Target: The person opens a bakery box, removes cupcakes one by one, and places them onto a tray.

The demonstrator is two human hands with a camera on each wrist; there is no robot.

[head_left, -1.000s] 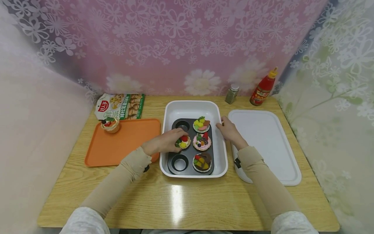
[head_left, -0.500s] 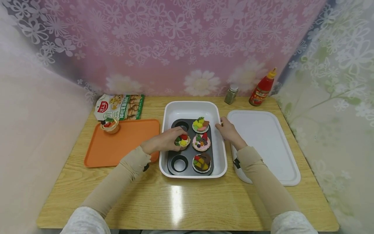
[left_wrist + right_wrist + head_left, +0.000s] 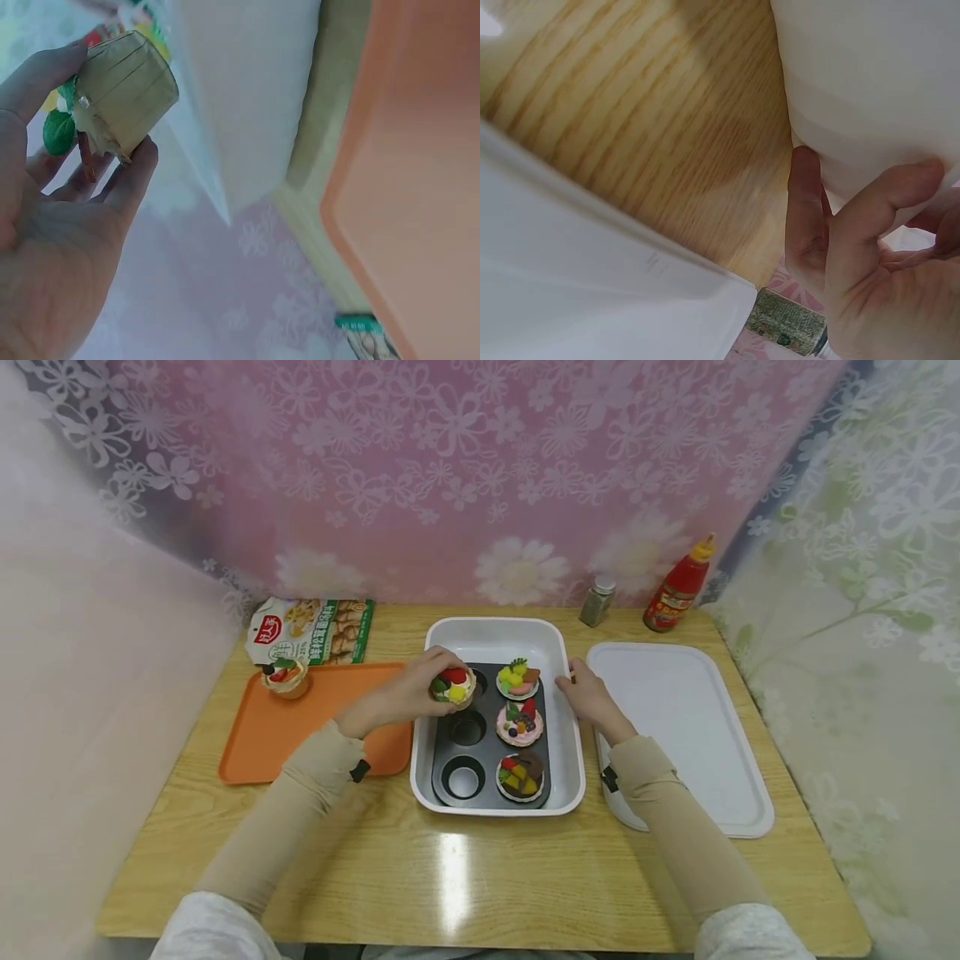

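One second earlier the left hand [image 3: 397,697] was low in the dark muffin pan [image 3: 487,777] with its fingers around the fruit-topped cupcake [image 3: 453,685] in the middle cup of the left column; now it had lifted that cupcake out and held it above the pan's upper left corner, near the centre of the frame, and that cup was empty. The right hand [image 3: 588,697] stayed with curled fingers gripping the right rim of the white tub [image 3: 573,777]. Writing on the snack bag [image 3: 315,631] at upper left was too small to read, and so was the label of the red sauce bottle [image 3: 678,585].
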